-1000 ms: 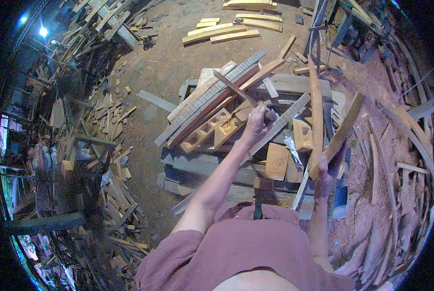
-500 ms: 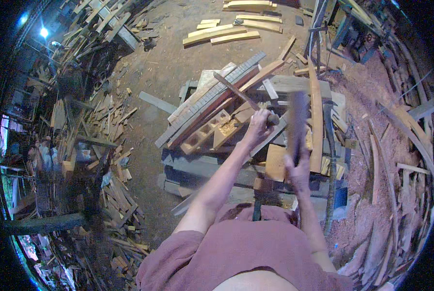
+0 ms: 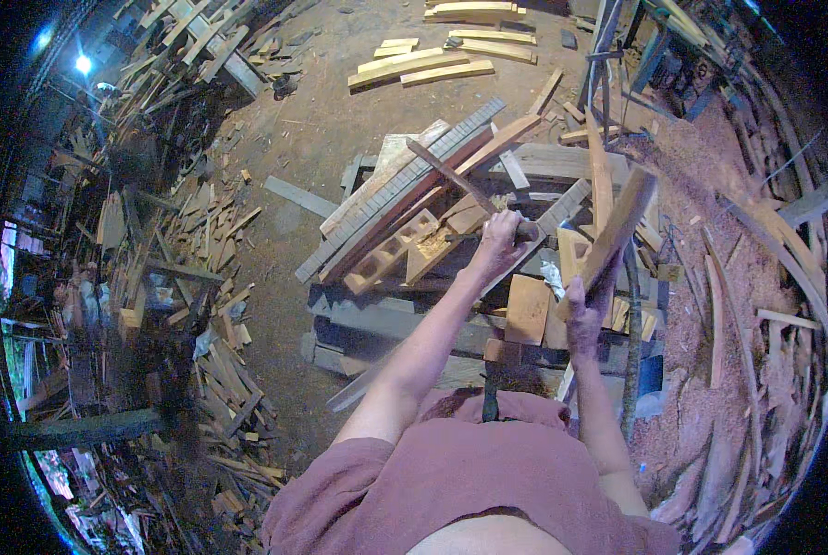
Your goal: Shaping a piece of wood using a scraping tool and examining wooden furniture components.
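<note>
My left hand [image 3: 498, 244] is closed round a chisel, and its rounded wooden handle end [image 3: 527, 231] sticks out to the right of the fist. The blade reaches left toward a wooden piece [image 3: 420, 263] with wood chips on it. Next to that lies a timber with square mortises [image 3: 386, 257]. My right hand [image 3: 584, 316] grips the near end of a long, club-like wooden mallet [image 3: 617, 222], which is tilted up and to the right, apart from the chisel. A thin stick [image 3: 446, 171] slants down toward my left hand.
Stacked grey boards [image 3: 377, 319] form the work surface before me. A rectangular wooden block [image 3: 526, 310] lies near its front. Curved pale timbers [image 3: 414, 67] rest on the floor beyond. Scrap wood [image 3: 234, 370] is heaped at left, and sawdust [image 3: 682, 324] covers the right side.
The mallet has swung to the right and away from the chisel, with my right hand shifting slightly right. My left hand stays nearly in place.
</note>
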`<state>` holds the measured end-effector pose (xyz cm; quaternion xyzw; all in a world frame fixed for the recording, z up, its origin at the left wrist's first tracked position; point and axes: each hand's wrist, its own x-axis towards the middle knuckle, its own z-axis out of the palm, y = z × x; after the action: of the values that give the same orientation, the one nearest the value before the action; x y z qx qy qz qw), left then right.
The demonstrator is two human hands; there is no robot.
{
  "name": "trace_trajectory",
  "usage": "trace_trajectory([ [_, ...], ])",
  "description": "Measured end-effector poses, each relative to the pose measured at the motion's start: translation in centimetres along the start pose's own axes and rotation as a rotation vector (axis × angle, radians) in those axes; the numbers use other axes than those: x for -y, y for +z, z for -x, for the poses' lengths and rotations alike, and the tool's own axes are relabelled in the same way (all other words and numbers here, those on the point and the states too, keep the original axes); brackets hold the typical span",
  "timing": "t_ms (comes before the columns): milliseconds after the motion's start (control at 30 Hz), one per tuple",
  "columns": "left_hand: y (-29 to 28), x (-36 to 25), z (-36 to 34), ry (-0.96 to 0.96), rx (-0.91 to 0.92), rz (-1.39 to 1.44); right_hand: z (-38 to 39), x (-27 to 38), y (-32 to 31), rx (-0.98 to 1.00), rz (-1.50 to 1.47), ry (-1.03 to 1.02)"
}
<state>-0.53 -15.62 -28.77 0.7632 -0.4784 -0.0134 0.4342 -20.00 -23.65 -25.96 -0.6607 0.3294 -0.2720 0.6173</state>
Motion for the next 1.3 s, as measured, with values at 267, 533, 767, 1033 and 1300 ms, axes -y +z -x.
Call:
trace_trajectory([
  [267,0.9,1.4,0.3,-0.016,-0.027,-0.037,-0.1,3.4,0.9,0.089,0.415,-0.185],
  [533,2.4,1.3,0.4,0.036,0.009,-0.081,-0.3,-1.9,2.0,0.265,0.671,-0.093],
  [767,2.6,1.1,-0.1,-0.002,0.050,-0.093,-1.4,-1.9,0.2,-0.061,0.149,-0.148],
  [1033,2.4,1.9,0.0,-0.004,0.017,-0.099,-2.3,1.9,-0.6,0.163,0.078,0.175],
  [1300,3.1,2.2,0.3,-0.068,0.047,-0.094,-1.3,-1.2,2.2,0.134,0.412,-0.242],
])
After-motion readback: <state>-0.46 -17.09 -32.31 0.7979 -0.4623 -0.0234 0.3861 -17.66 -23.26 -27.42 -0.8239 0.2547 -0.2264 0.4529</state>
